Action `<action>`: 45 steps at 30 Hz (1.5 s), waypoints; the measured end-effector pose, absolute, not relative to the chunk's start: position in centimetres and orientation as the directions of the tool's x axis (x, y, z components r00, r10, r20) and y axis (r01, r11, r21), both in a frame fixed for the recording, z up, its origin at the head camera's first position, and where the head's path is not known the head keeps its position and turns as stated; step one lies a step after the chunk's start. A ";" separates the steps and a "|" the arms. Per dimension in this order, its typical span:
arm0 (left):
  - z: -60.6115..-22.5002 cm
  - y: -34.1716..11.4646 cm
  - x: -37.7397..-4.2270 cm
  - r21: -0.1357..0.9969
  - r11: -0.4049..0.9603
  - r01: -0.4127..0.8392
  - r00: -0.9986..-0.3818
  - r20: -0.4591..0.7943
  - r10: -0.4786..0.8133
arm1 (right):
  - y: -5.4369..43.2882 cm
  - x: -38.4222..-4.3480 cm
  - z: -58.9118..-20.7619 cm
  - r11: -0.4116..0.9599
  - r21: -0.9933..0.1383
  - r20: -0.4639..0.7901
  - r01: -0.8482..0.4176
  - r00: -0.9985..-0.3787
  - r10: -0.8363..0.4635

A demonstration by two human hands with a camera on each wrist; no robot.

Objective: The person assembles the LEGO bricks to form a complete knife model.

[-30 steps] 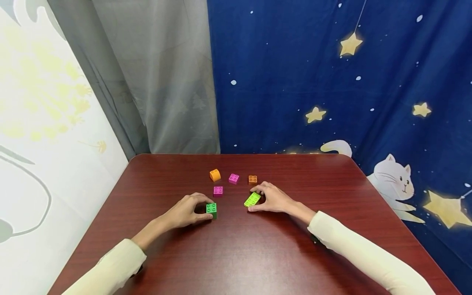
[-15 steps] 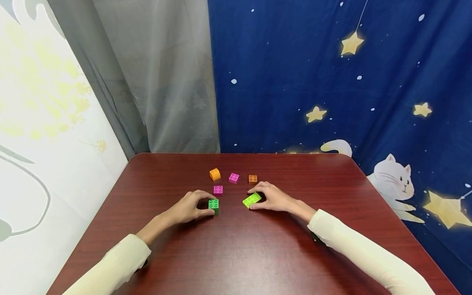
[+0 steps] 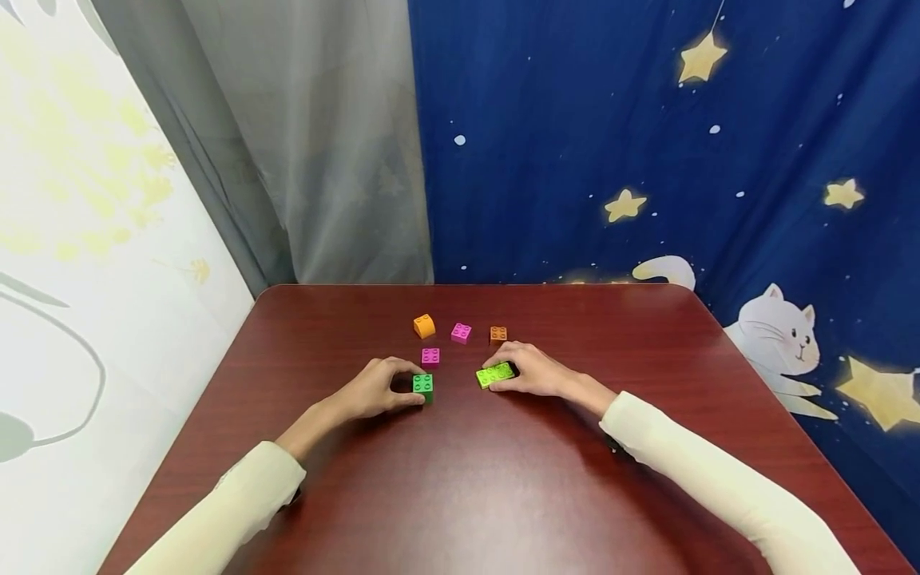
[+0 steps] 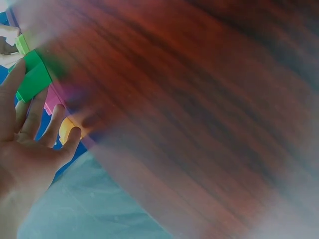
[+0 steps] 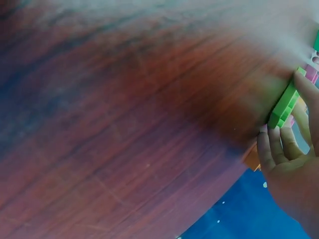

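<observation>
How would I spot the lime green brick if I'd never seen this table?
On the dark red table, find the person's right hand. It holds the lime green brick. Its studded top is plainly oblong, and its colour is yellower than that of the squarish green block in the left hand.

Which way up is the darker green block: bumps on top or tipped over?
Upright: in the head view, the darker green block shows four bumps on top; the left hand grips it.
</observation>
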State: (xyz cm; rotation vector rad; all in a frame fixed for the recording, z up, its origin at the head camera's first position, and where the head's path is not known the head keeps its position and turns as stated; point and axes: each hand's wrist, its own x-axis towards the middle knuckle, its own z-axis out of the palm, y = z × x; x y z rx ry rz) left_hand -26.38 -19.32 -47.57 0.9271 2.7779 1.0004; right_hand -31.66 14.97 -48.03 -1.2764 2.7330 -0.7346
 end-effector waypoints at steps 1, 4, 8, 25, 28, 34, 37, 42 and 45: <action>-47.5 -19.3 -26.4 0.597 0.609 0.522 -0.819 0.151 0.554 | 15.0 -31.8 -48.0 0.552 -0.433 0.162 -0.712 -0.664 -0.730; -47.5 -19.1 -26.6 0.599 0.607 0.521 -0.819 0.150 0.554 | 14.8 -32.0 -47.8 0.553 -0.441 0.168 -0.707 -0.670 -0.723; -47.5 -19.0 -26.6 0.595 0.605 0.530 -0.814 0.156 0.559 | 14.2 -31.9 -47.4 0.554 -0.446 0.181 -0.703 -0.678 -0.713; -47.5 -18.8 -26.4 0.586 0.620 0.522 -0.826 0.166 0.539 | 11.0 -31.6 -45.1 0.504 -0.477 0.316 -0.720 -0.676 -0.666; -47.5 -18.8 -26.4 0.584 0.621 0.524 -0.826 0.169 0.538 | 10.4 -31.4 -44.8 0.495 -0.482 0.330 -0.723 -0.673 -0.662; -47.6 -18.8 -26.6 0.591 0.617 0.519 -0.828 0.168 0.534 | 9.2 -31.1 -44.6 0.497 -0.512 0.311 -0.701 -0.691 -0.653; -47.5 -18.8 -26.7 0.602 0.611 0.514 -0.828 0.162 0.536 | 8.7 -31.0 -44.6 0.503 -0.512 0.302 -0.696 -0.695 -0.653; -47.4 -18.8 -26.8 0.612 0.607 0.507 -0.828 0.149 0.541 | 7.9 -30.6 -45.0 0.484 -0.527 0.297 -0.699 -0.685 -0.665; -47.4 -18.9 -26.8 0.616 0.609 0.501 -0.829 0.137 0.543 | 7.3 -30.4 -45.3 0.470 -0.539 0.298 -0.699 -0.680 -0.670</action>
